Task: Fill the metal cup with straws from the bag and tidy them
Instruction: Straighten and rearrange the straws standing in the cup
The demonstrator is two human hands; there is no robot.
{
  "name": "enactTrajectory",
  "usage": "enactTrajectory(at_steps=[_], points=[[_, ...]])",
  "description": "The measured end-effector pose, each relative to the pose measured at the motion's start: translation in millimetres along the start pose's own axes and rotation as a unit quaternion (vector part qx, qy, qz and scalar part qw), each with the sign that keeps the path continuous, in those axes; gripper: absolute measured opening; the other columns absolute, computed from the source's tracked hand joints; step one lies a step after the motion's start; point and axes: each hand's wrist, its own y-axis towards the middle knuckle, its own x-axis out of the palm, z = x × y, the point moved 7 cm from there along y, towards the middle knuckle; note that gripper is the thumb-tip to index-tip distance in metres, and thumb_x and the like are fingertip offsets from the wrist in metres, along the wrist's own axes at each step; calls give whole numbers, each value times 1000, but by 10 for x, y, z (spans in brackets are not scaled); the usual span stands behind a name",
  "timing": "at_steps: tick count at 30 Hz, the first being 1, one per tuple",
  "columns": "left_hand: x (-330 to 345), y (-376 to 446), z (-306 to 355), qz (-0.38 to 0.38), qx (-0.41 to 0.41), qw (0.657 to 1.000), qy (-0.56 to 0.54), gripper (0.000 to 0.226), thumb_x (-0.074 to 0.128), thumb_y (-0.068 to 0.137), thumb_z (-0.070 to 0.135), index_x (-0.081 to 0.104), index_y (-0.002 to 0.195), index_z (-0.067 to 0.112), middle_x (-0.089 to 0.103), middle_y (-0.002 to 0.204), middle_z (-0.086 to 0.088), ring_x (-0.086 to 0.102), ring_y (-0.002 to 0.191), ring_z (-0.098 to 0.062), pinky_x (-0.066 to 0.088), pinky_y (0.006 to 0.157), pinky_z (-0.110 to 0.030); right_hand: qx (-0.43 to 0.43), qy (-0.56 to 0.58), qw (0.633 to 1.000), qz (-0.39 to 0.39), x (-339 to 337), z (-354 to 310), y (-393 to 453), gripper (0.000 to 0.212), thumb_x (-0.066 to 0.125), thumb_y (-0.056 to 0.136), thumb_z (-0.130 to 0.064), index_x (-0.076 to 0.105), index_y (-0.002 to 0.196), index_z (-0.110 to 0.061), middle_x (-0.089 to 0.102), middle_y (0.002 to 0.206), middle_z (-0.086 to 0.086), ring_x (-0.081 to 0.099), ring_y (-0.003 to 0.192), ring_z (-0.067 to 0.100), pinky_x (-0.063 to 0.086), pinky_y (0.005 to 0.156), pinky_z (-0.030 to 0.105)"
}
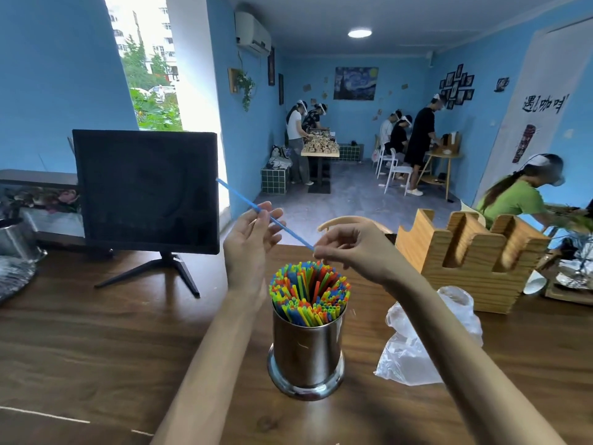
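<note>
You are pinching one blue straw (250, 203) with both left hand (248, 239) and right hand (349, 248) at frame centre, above the full metal cup (306, 351).

- A dark wooden table (80, 348) fills the foreground.
- A black monitor (146, 191), screen off, stands on a tripod foot at the table's left rear.
- A wooden holder (471, 261) with deep slots sits at the right rear.
- A steel container (14, 236) shows at the far left edge.
- Blue walls carry an air conditioner (253, 35), a night-sky painting (355, 83) and a cluster of framed photos (457, 85).
- Several people in head-worn gear work at tables farther back.
</note>
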Motion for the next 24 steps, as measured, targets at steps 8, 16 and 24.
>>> enactTrajectory(at_steps=[8, 16, 24], points=[[133, -132, -21, -162, 135, 934, 287, 93, 63, 97, 0, 19, 150, 62, 65, 98, 13, 76, 71, -16, 61, 62, -27, 63, -201, 974, -88, 289, 585, 402, 27, 70, 95, -39, 77, 107, -16, 75, 98, -2, 68, 91, 10, 54, 80, 28], [73, -144, -106, -218, 144, 874, 410, 82, 76, 88, 14, 35, 140, 63, 71, 90, 9, 71, 72, -6, 55, 72, -16, 100, -169, 977, -85, 327, 672, 524, 20, 72, 92, -34, 80, 86, -16, 77, 85, 0, 70, 85, 14, 55, 79, 35], [-67, -135, -348, -224, 155, 821, 502, 15, 76, 86, 49, 77, 84, 34, 61, 99, 22, 56, 102, -2, 49, 81, -22, 89, -171, 981, -35, 186, 526, 545, 21, 71, 87, -31, 78, 67, -30, 77, 84, 4, 69, 88, 24, 55, 78, 42]])
